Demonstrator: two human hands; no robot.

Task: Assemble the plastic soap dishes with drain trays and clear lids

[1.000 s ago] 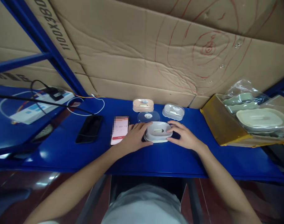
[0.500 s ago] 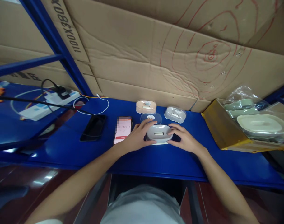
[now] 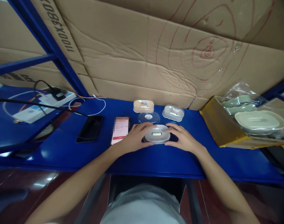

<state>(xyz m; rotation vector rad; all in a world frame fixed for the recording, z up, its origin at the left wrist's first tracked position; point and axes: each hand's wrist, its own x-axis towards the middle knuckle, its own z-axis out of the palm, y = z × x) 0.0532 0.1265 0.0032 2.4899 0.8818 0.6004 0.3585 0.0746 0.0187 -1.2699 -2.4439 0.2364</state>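
A grey oval dish (image 3: 157, 138) with a small pale bar in its middle lies on the blue table, gripped from both sides. My left hand (image 3: 139, 136) holds its left end, thumb at the near edge and fingers at the far edge. On the right end, my right hand (image 3: 181, 137) grips it the same way. Just behind the dish is a clear oval lid (image 3: 144, 118) with a round white label. Farther back sit a peach dish (image 3: 139, 109) and a grey-white dish (image 3: 172, 116), both under clear covers with labels.
A lit phone (image 3: 120, 128) and a dark phone (image 3: 90, 129) lie to the left. Behind them is a power strip (image 3: 27, 115) with cables. A yellow-taped box (image 3: 214, 124) of wrapped dishes stands right. Cardboard (image 3: 123, 53) lines the back.
The grey dish now sits lower and flatter between my hands, with less of its side showing. The whole view has shifted slightly.
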